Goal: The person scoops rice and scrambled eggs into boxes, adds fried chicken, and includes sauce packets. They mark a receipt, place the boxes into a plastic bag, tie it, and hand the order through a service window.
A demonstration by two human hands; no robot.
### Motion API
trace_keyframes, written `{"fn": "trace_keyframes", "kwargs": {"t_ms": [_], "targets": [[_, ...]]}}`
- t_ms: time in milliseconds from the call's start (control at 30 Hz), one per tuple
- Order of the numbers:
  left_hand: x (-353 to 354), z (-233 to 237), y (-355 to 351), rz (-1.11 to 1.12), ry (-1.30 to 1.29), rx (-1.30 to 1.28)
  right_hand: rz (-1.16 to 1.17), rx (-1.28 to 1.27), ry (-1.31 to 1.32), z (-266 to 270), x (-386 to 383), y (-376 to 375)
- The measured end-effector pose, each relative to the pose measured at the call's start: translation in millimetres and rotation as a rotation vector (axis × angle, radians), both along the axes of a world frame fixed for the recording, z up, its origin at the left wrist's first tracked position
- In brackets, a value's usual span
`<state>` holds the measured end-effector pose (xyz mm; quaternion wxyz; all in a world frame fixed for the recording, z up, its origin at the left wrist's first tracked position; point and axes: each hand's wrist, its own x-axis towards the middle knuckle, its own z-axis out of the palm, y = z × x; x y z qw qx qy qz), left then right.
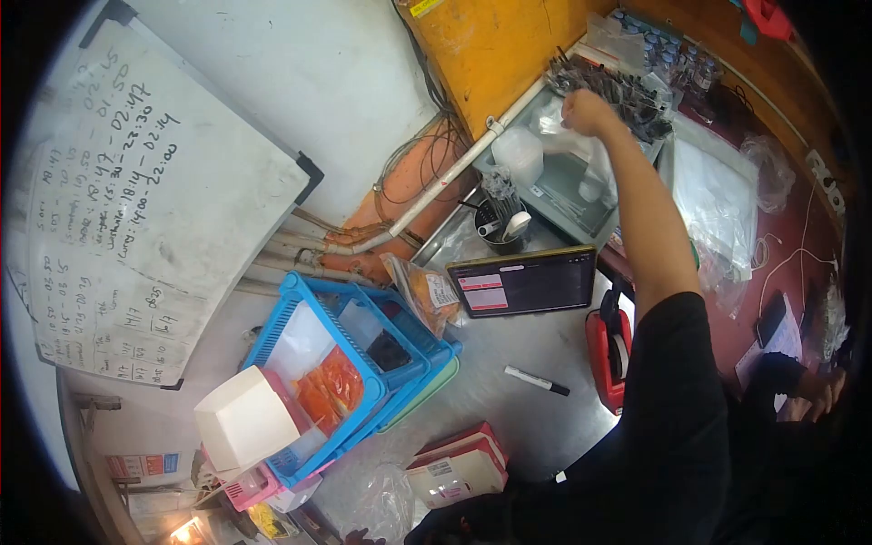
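Observation:
My right hand (589, 113) reaches far out over a grey-green tray (568, 213), its fingers curled in. Clear plastic (548, 118) shows right beside the fingertips; what they grip, if anything, I cannot make out. Close by in the tray are a translucent white container (519, 154) and a pile of dark cutlery in clear wrappers (636, 100). Thin straws or sticks (568, 202) lie on the tray floor. My left hand is outside the picture.
Below the tray stand a black cup of utensils (501, 238), a tablet (522, 283) and a red tape dispenser (607, 354). A marker (536, 380), folded boxes (457, 468) and blue baskets (350, 363) sit nearer. At right are plastic bags (713, 204) and another person's hand (820, 392).

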<state>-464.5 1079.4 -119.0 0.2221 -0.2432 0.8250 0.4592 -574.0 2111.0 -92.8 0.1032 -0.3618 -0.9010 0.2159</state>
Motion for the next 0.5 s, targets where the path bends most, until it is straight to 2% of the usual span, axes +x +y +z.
{"fn": "trace_keyframes", "kwargs": {"t_ms": [67, 100, 200, 300, 367, 400, 433, 467, 500], "targets": [[-1.2, -28.9, -42.8, -0.282, -0.009, -0.201, -0.063, 0.086, -0.015, -37.0, -5.5, -7.8], [-2.6, -27.1, -43.9, -0.279, -0.001, -0.201, -0.126, 0.172, -0.038, -49.3, -7.0, -10.9], [-10.4, -8.9, -23.1, 0.036, -0.135, -0.042, -0.234, 0.120, -0.114, -57.9, -10.2, -17.6], [-12.2, 32.8, 36.5, 0.366, -0.280, 0.123, -0.226, 0.144, -0.081, -24.5, 0.2, -39.1], [-4.8, 47.7, 56.8, 0.581, -0.385, 0.233, -0.252, 0.135, -0.065, -26.9, 2.1, -35.7], [0.9, 36.6, 41.5, 0.585, -0.390, 0.235, -0.248, 0.132, 0.058, -35.9, 3.9, -28.2], [7.1, 21.6, 21.9, 0.360, -0.257, 0.164, -0.244, 0.128, 0.181, -39.9, 5.6, -24.4], [10.8, 18.8, 21.2, 0.136, -0.124, 0.094, -0.240, 0.131, 0.177, -32.6, 7.4, -27.5], [15.5, 21.1, 18.0, 0.140, -0.127, 0.097, -0.282, 0.083, 0.210, -24.3, 9.5, -29.9]]}}
